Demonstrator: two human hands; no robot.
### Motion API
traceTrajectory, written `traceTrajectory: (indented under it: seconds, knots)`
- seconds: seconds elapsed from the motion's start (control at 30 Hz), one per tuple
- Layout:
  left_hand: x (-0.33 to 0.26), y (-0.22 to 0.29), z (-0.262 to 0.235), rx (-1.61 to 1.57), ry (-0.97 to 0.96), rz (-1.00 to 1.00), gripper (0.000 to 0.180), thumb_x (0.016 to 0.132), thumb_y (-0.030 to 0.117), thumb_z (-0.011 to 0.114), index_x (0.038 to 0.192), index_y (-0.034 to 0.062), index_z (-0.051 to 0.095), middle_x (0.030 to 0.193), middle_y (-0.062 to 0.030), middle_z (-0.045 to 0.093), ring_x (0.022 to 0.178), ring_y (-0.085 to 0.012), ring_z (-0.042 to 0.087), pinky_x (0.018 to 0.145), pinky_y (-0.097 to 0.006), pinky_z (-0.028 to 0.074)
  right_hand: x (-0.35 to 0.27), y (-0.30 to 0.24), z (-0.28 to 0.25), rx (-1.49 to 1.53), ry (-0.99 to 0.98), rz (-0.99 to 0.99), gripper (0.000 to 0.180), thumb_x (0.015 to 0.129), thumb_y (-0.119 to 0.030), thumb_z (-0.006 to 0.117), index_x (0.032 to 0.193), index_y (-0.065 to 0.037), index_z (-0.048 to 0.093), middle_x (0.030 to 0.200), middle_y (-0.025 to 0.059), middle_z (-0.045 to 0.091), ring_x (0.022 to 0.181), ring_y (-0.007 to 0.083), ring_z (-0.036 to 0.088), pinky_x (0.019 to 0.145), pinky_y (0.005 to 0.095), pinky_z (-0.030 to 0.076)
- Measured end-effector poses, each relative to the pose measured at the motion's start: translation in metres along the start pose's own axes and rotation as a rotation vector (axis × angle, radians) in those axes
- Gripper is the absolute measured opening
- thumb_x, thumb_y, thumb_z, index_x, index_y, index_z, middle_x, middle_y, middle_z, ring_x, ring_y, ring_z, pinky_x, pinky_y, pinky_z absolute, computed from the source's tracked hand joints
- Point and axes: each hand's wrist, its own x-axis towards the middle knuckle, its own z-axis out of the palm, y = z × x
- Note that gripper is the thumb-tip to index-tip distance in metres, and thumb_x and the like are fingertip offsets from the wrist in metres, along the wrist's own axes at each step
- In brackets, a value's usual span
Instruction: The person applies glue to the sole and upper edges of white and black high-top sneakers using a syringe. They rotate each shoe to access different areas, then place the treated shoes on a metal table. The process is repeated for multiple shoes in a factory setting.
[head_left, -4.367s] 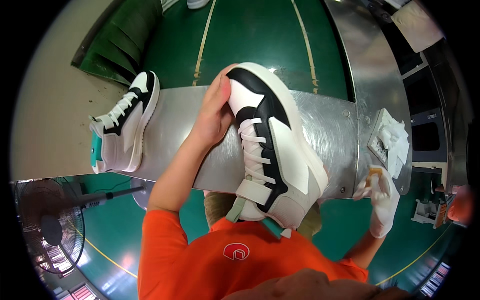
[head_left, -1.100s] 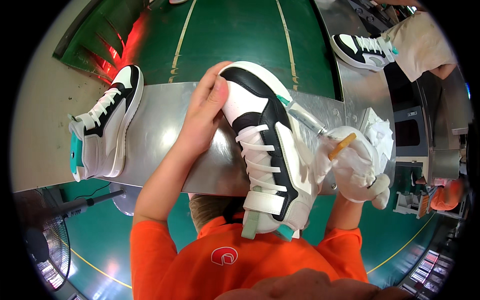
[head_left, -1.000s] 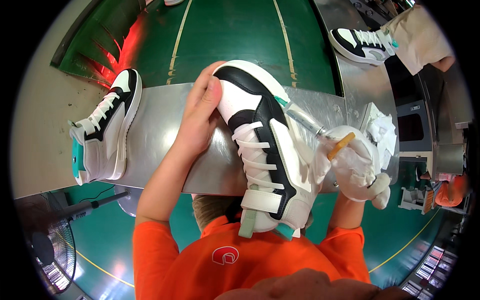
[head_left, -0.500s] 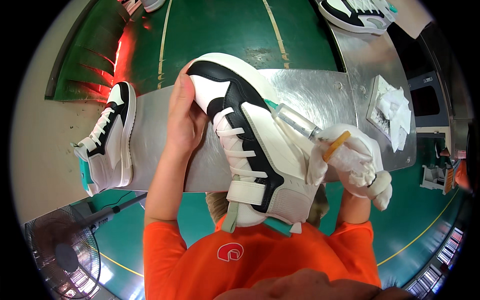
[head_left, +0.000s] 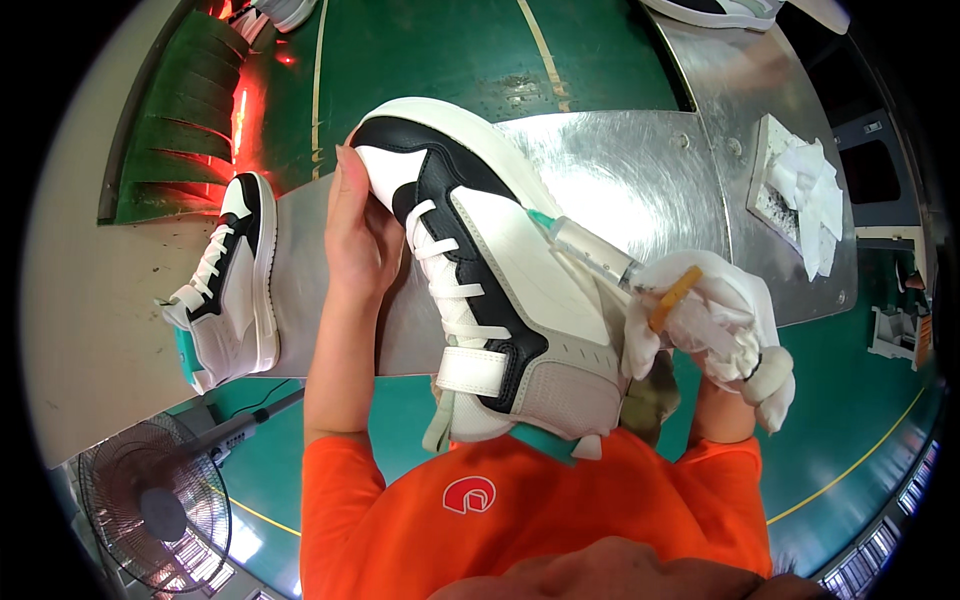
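Note:
A white, black and grey high-top sneaker (head_left: 505, 265) is held up in front of my chest, toe pointing away and its laced front turned left. My bare left hand (head_left: 362, 235) grips it around the toe, fingers behind and thumb at the edge. In my white-gloved right hand (head_left: 705, 325) is a clear syringe (head_left: 592, 248) with a green tip. That tip lies against or very close to the line where the upper meets the white sole. A yellow-brown band shows on the glove. The glove hides the rear of the syringe.
Another matching sneaker (head_left: 232, 285) stands at the left of the metal table (head_left: 640, 170). Crumpled white tissue (head_left: 808, 190) lies on a block at the right. A green conveyor belt (head_left: 430, 60) runs beyond, beside a red-lit curtained opening (head_left: 180, 125). A fan (head_left: 150, 500) stands lower left.
The syringe tip has shifted slightly along the sole edge toward the heel. The sneaker has tilted a little, and the whole view has shifted slightly.

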Motion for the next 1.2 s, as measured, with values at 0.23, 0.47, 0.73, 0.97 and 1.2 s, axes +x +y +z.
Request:
traceTrajectory:
  seconds: [0.23,0.47,0.73,0.97,1.2]
  knots:
    - [0.001,0.0,-0.001,0.011,0.004,-0.005,0.05,0.104,0.039,0.034,0.133,-0.0004,0.041,0.129,-0.0125,0.053,0.12,-0.0224,0.051,0.103,-0.037,0.04,-0.001,0.0,-0.003,-0.04,-0.039,-0.021,0.06,0.071,-0.024,0.067,0.117,0.012,0.053,0.091,0.0156,0.06,0.079,0.021,0.059,0.073,0.0281,0.047]
    - [0.002,-0.001,-0.002,-0.013,0.036,0.003,0.05,0.103,0.043,0.034,0.13,0.0044,0.05,0.123,-0.0079,0.061,0.109,-0.0211,0.06,0.094,-0.036,0.049,-0.002,-0.014,-0.012,-0.142,-0.118,-0.078,0.065,0.066,-0.023,0.071,0.119,0.009,0.052,0.096,0.0149,0.059,0.082,0.0213,0.059,0.075,0.0292,0.047]
    - [0.0,-0.001,-0.005,-0.008,0.044,0.006,0.051,0.103,0.041,0.036,0.135,0.0021,0.043,0.128,-0.0108,0.055,0.117,-0.0224,0.054,0.1,-0.037,0.043,-0.021,-0.047,-0.031,-0.332,-0.186,-0.144,0.072,0.061,-0.022,0.075,0.122,0.006,0.051,0.101,0.014,0.059,0.085,0.0216,0.06,0.077,0.0305,0.048]
    - [0.004,-0.005,-0.008,-0.045,0.034,-0.008,0.051,0.103,0.043,0.033,0.131,0.004,0.049,0.124,-0.0093,0.06,0.112,-0.0222,0.059,0.096,-0.037,0.048,-0.034,-0.062,-0.038,-0.438,-0.193,-0.17,0.078,0.056,-0.021,0.079,0.125,0.003,0.049,0.105,0.0133,0.058,0.088,0.0219,0.06,0.079,0.0316,0.048]
    - [0.0,-0.001,-0.005,-0.042,0.003,0.036,0.051,0.103,0.043,0.033,0.133,0.0037,0.047,0.126,-0.0095,0.058,0.113,-0.0237,0.058,0.098,-0.038,0.046,-0.013,-0.047,-0.016,-0.505,-0.226,-0.288,0.085,0.052,-0.019,0.083,0.127,0.0,0.048,0.109,0.0125,0.058,0.091,0.0223,0.06,0.082,0.0327,0.049]
